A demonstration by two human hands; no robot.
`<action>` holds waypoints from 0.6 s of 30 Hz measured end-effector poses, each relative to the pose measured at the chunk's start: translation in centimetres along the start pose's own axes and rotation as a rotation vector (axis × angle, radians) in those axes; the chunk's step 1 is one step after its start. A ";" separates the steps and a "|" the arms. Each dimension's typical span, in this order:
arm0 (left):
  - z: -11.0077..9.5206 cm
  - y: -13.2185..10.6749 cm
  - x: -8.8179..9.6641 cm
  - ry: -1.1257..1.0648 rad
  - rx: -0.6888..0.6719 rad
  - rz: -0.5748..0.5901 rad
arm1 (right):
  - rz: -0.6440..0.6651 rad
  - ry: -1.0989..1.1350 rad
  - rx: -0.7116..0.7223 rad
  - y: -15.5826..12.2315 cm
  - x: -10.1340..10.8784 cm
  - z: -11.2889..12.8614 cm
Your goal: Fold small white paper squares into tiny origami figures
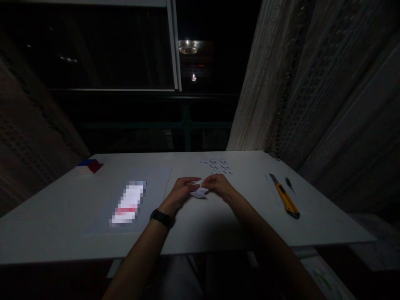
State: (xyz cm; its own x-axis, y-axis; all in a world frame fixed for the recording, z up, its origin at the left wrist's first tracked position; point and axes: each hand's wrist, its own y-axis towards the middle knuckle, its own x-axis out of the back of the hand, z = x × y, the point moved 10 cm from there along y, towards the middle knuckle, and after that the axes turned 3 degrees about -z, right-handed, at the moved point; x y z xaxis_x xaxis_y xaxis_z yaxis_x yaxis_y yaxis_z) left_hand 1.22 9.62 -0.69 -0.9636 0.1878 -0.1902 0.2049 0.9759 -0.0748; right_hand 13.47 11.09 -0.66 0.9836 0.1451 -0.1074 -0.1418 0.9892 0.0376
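Observation:
Just above the middle of the white table, my two hands meet on a small piece of folded white paper point(200, 193). My left hand point(181, 189), with a dark watch on its wrist, pinches the paper's left side between thumb and fingers. From the right, my right hand point(218, 184) grips the upper right part with its fingertips. A pointed flap of the paper hangs below the fingers. Behind my hands lie several small white paper pieces point(213, 161) with dark marks, set out in loose rows.
The white table point(250, 225) stretches before a dark window. On the left, a lit phone point(128, 204), its screen blurred out, lies on a pale sheet point(158, 183); a cube puzzle point(88, 166) sits farther left. A yellow utility knife point(284, 196) and a small dark pointed tool point(290, 184) lie right.

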 end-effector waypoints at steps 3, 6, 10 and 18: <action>-0.1 0.0 0.0 -0.001 -0.006 0.002 | -0.018 0.001 -0.012 -0.1 0.2 0.1; -0.3 -0.1 -0.1 0.023 -0.019 0.006 | -0.024 -0.028 -0.008 -0.1 0.3 0.2; -0.4 -0.2 -0.4 0.069 -0.029 0.021 | -0.048 -0.074 -0.010 -0.1 0.4 0.3; -0.8 -0.3 -0.1 0.069 -0.039 -0.036 | -0.055 -0.123 0.082 -0.1 0.2 1.1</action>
State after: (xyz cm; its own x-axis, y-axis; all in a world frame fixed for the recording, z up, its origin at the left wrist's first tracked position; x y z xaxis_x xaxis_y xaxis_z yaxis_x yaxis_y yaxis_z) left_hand 1.07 9.36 0.11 -0.9800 0.1586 -0.1202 0.1646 0.9855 -0.0420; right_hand 13.83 10.99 0.36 0.9966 0.0818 0.0109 -0.0825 0.9897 0.1169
